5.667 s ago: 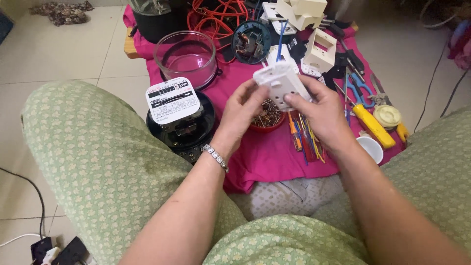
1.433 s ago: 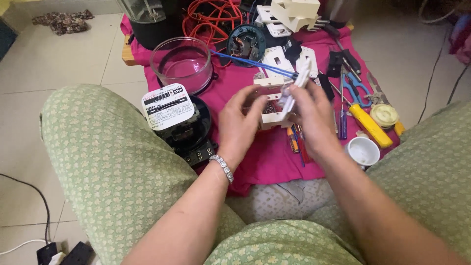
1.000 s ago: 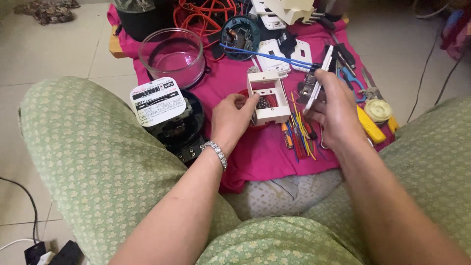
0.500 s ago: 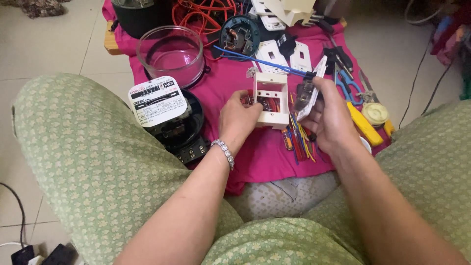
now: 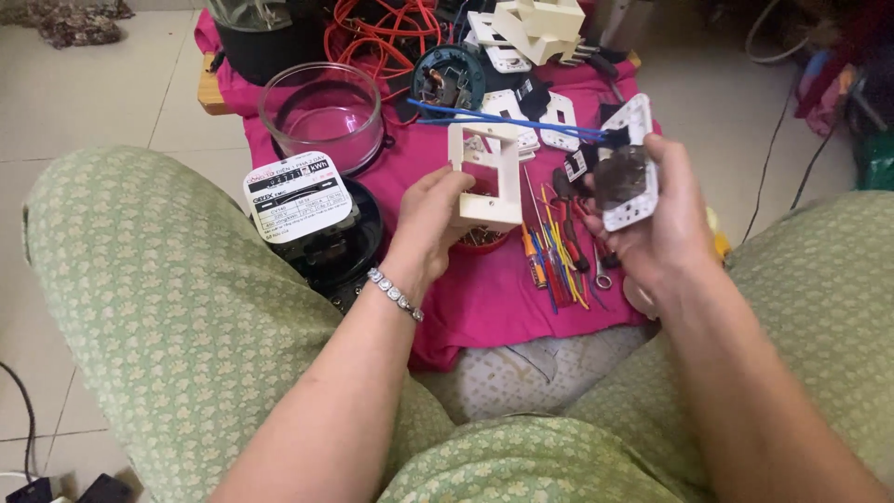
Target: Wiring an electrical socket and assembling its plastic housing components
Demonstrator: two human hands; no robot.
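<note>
My left hand point(image 5: 430, 219) grips a cream plastic wall box point(image 5: 487, 172), an open rectangular frame held upright over the pink cloth point(image 5: 484, 298). My right hand point(image 5: 656, 228) holds a white switch plate point(image 5: 629, 168) with its dark back side turned toward me. The two parts are apart, with a gap between them. Blue wires point(image 5: 503, 121) run across behind both pieces. A beaded bracelet point(image 5: 396, 294) circles my left wrist.
On the cloth lie several screwdrivers and coloured wires point(image 5: 554, 256), a round electric meter point(image 5: 312, 210), a clear glass dome point(image 5: 321, 112), orange cable coils point(image 5: 377, 28) and more white switch parts point(image 5: 521, 28). My knees in green patterned fabric point(image 5: 177, 307) flank the cloth on a tiled floor.
The plate and box were together as one unit earlier. My right hand has pulled the plate off to the right, while my left hand kept the box.
</note>
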